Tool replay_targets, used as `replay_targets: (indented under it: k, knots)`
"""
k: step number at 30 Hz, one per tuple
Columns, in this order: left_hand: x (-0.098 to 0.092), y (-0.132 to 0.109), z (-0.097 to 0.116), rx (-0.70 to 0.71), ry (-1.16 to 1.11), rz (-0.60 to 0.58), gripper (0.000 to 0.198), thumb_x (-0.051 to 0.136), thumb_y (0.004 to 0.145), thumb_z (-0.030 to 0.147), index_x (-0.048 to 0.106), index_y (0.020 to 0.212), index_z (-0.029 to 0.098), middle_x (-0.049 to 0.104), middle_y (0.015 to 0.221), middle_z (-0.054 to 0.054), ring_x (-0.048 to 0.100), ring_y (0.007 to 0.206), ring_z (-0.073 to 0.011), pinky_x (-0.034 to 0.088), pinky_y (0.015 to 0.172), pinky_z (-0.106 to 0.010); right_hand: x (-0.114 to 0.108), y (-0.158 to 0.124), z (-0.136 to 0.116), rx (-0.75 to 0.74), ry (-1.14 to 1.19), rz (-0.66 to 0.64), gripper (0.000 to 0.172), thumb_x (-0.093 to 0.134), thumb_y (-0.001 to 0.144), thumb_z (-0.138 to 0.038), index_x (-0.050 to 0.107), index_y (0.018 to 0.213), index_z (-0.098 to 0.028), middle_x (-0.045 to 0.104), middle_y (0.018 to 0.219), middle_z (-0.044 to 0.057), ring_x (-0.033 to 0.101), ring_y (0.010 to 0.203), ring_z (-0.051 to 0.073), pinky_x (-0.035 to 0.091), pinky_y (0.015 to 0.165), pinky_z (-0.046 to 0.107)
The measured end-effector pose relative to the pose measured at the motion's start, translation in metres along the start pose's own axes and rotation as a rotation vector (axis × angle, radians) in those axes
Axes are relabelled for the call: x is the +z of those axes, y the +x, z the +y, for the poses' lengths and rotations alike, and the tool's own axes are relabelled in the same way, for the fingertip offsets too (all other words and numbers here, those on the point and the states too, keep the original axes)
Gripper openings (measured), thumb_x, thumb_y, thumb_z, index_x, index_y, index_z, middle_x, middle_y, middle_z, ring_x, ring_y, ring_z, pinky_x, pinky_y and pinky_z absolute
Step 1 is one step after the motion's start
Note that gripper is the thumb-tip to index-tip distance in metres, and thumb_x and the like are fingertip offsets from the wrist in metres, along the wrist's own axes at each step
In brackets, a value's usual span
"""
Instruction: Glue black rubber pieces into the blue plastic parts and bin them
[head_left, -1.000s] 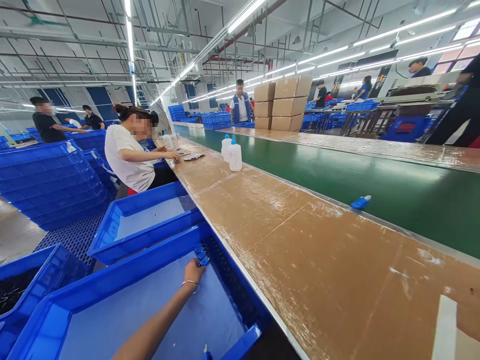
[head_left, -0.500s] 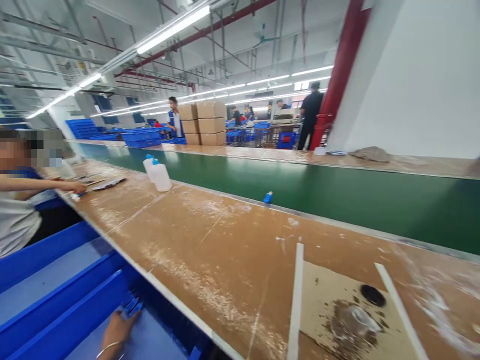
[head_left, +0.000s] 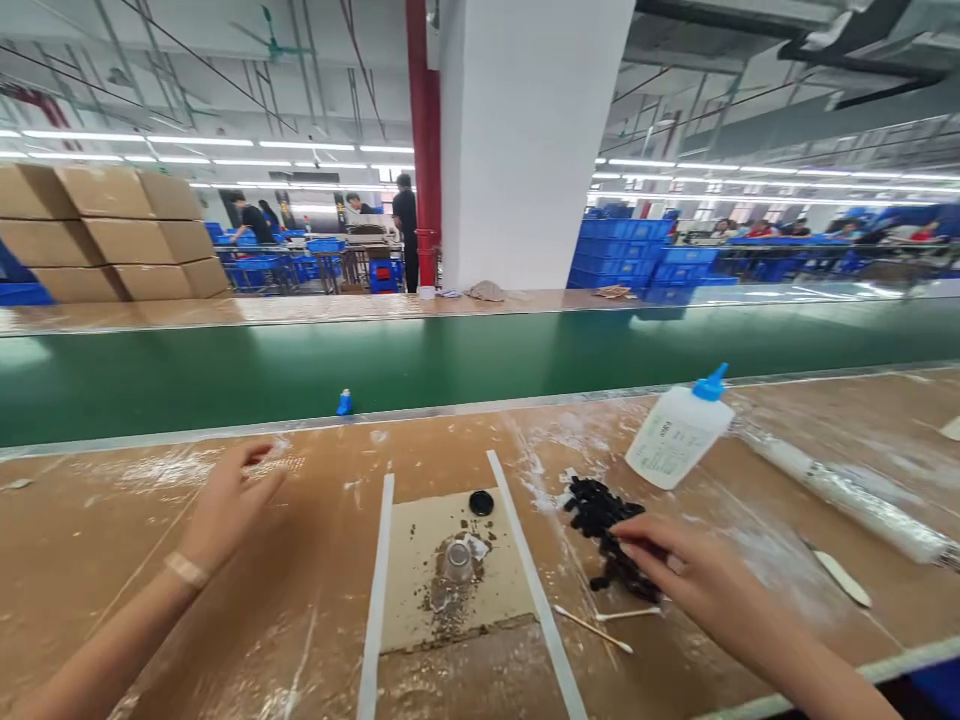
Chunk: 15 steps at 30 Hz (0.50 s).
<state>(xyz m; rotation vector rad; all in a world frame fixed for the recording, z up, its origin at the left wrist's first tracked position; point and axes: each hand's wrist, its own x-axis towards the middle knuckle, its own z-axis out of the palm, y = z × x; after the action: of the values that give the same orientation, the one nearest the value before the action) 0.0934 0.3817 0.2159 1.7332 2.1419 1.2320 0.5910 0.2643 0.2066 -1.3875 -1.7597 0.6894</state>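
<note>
My right hand [head_left: 675,560] rests with its fingers on a loose pile of small black parts [head_left: 604,525] on the brown-covered bench [head_left: 315,640]. My left hand [head_left: 229,505] hangs open over the bench, holding nothing. Between my hands, two white strips frame a cardboard sheet [head_left: 450,580]. On the sheet stand a small clear plastic cup [head_left: 457,562] with brown residue and a round black cap [head_left: 481,503]. A white squeeze bottle with a blue nozzle [head_left: 679,432] lies tilted beyond the black pile. Two cotton swabs [head_left: 592,628] lie just below it.
A long plastic-wrapped roll [head_left: 840,490] and a cream spatula [head_left: 844,578] lie at the bench's right. Beyond the bench runs a green conveyor belt [head_left: 450,365] carrying a small blue object [head_left: 344,403]. Cardboard boxes [head_left: 105,235], a white pillar [head_left: 525,140] and blue crates [head_left: 622,250] stand farther off.
My view has swung right from the blue crates to the bench. My left hand has left the crate and now hangs over the bench. My right hand has come into view on the black pile.
</note>
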Motion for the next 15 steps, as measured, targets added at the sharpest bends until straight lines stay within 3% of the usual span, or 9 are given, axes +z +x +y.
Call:
replay_targets:
  k: [4, 7, 11, 15]
  knots:
    - [0.087, 0.071, 0.036, 0.052, 0.041, -0.044, 0.065, 0.069, 0.069, 0.03, 0.046, 0.123, 0.002, 0.049, 0.13, -0.023, 0.036, 0.129, -0.0351, 0.029, 0.108, -0.049, 0.013, 0.002, 0.017, -0.179, -0.241, -0.036, 0.02, 0.051, 0.087, -0.019, 0.069, 0.092, -0.026, 0.067, 0.087, 0.006, 0.063, 0.078, 0.024, 0.049, 0.068, 0.034]
    - [0.129, 0.103, 0.045, 0.027, 0.051, -0.008, 0.082, 0.07, 0.068, 0.037, 0.035, 0.134, 0.002, 0.039, 0.137, -0.026, 0.028, 0.135, -0.0366, 0.027, 0.109, -0.051, 0.033, -0.008, 0.022, -0.237, -0.302, -0.019, 0.025, 0.053, 0.084, -0.012, 0.068, 0.098, -0.026, 0.066, 0.092, 0.006, 0.063, 0.08, 0.023, 0.049, 0.07, 0.032]
    - [0.154, 0.126, 0.046, -0.026, 0.127, -0.022, 0.085, 0.067, 0.072, 0.044, 0.029, 0.141, 0.014, 0.033, 0.142, -0.023, 0.036, 0.13, -0.038, 0.033, 0.103, -0.053, 0.044, -0.005, 0.024, -0.262, -0.317, -0.035, 0.029, 0.048, 0.082, -0.004, 0.068, 0.09, -0.024, 0.065, 0.084, 0.006, 0.059, 0.074, 0.022, 0.047, 0.066, 0.03]
    - [0.161, 0.14, 0.042, -0.05, 0.15, -0.08, 0.06, 0.062, 0.077, 0.035, 0.045, 0.132, 0.018, 0.044, 0.135, -0.019, 0.045, 0.121, -0.0383, 0.036, 0.099, -0.056, 0.04, 0.001, 0.02, -0.269, -0.116, -0.03, 0.026, 0.048, 0.087, -0.008, 0.067, 0.095, -0.025, 0.064, 0.087, 0.007, 0.057, 0.078, 0.021, 0.046, 0.069, 0.031]
